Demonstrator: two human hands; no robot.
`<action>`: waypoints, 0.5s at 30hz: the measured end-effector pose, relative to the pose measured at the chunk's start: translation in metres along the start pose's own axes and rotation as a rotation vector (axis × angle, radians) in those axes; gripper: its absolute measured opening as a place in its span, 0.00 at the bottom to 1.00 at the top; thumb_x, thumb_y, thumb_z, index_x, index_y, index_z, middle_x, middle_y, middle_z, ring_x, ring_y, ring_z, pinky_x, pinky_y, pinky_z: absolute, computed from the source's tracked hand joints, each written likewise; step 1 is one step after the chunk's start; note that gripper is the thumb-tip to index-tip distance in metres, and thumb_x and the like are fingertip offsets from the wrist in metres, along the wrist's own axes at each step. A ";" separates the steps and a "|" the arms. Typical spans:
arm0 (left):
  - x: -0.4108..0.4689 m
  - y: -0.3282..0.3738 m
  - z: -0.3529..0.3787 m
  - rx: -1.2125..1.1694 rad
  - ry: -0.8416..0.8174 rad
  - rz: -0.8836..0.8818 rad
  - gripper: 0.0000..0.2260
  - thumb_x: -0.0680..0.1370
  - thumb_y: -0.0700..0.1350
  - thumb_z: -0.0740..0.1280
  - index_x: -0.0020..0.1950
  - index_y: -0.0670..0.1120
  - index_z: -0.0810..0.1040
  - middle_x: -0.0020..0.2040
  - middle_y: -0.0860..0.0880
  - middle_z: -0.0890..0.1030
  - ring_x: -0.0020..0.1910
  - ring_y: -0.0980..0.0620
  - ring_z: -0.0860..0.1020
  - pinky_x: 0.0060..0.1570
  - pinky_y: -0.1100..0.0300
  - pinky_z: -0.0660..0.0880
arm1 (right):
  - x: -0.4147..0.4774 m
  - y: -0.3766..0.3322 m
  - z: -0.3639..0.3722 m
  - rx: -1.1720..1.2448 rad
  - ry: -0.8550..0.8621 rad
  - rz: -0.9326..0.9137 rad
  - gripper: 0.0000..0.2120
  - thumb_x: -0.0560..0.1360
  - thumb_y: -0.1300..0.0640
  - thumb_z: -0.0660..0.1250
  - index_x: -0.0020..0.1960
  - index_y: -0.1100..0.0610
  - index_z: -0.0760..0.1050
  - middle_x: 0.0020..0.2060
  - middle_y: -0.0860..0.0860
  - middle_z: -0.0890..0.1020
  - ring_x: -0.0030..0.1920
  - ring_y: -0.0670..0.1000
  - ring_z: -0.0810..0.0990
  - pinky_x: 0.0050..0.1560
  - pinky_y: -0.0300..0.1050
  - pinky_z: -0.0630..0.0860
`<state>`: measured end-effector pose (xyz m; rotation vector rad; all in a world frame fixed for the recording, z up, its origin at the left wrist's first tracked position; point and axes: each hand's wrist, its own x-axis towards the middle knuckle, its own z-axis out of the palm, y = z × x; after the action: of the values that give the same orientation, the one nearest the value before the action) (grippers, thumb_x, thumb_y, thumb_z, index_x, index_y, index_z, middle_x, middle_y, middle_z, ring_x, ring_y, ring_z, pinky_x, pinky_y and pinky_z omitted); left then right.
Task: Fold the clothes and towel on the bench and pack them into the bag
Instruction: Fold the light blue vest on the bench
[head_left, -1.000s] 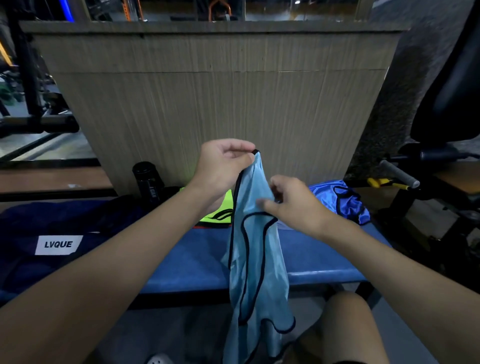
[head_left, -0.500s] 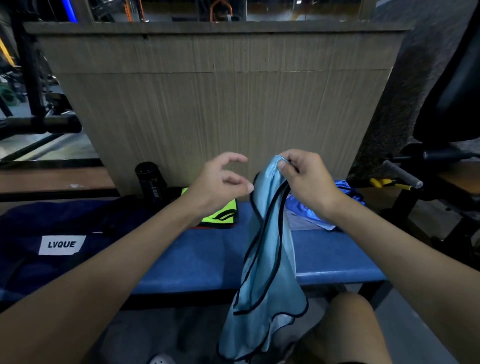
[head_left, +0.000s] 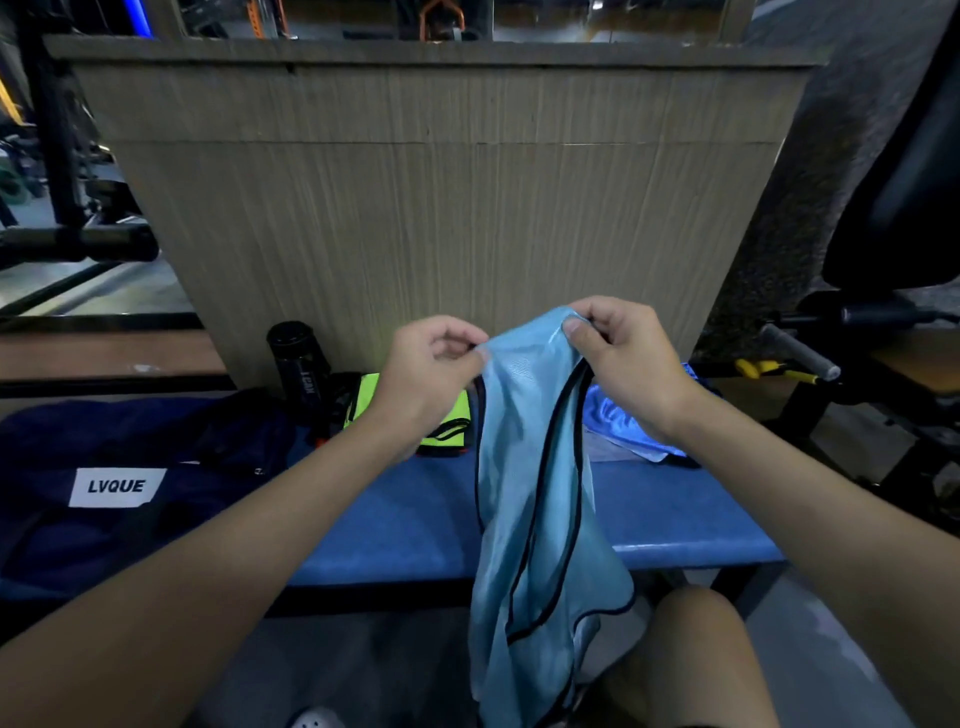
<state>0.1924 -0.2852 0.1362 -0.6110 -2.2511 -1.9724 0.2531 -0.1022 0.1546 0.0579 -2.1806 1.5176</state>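
A: Head view: where is the light-blue mesh vest with black trim?
B: Frame centre, hanging before the blue padded bench; the left hand and right hand each pinch its top edge.
A: Advice?
B: Probably draw the shoulders apart and level; then fold.

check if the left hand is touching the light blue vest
Touching. The head view shows the left hand pinching the top edge of the light blue vest between thumb and fingertips, with no gap.
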 end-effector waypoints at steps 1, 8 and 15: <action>0.003 0.003 -0.003 -0.034 0.018 0.024 0.09 0.76 0.33 0.71 0.43 0.47 0.80 0.37 0.49 0.81 0.35 0.57 0.78 0.42 0.57 0.79 | 0.002 0.002 -0.002 -0.011 0.021 -0.002 0.10 0.81 0.64 0.61 0.45 0.58 0.79 0.40 0.56 0.83 0.40 0.49 0.78 0.46 0.51 0.77; 0.008 0.019 -0.013 0.033 -0.111 0.154 0.08 0.78 0.33 0.68 0.50 0.44 0.83 0.44 0.50 0.84 0.43 0.60 0.81 0.47 0.67 0.76 | 0.009 0.011 -0.005 -0.156 0.052 0.036 0.11 0.81 0.57 0.64 0.45 0.63 0.78 0.36 0.53 0.76 0.37 0.49 0.71 0.38 0.43 0.69; 0.007 0.017 -0.024 0.262 -0.288 0.167 0.14 0.74 0.33 0.73 0.59 0.43 0.81 0.49 0.53 0.84 0.47 0.60 0.83 0.51 0.66 0.77 | 0.007 0.010 -0.002 -0.104 0.009 0.067 0.09 0.80 0.57 0.65 0.44 0.59 0.78 0.35 0.50 0.75 0.36 0.44 0.70 0.38 0.37 0.68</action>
<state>0.1876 -0.3049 0.1583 -1.0657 -2.4663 -1.5630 0.2444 -0.0946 0.1489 -0.0561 -2.2714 1.4346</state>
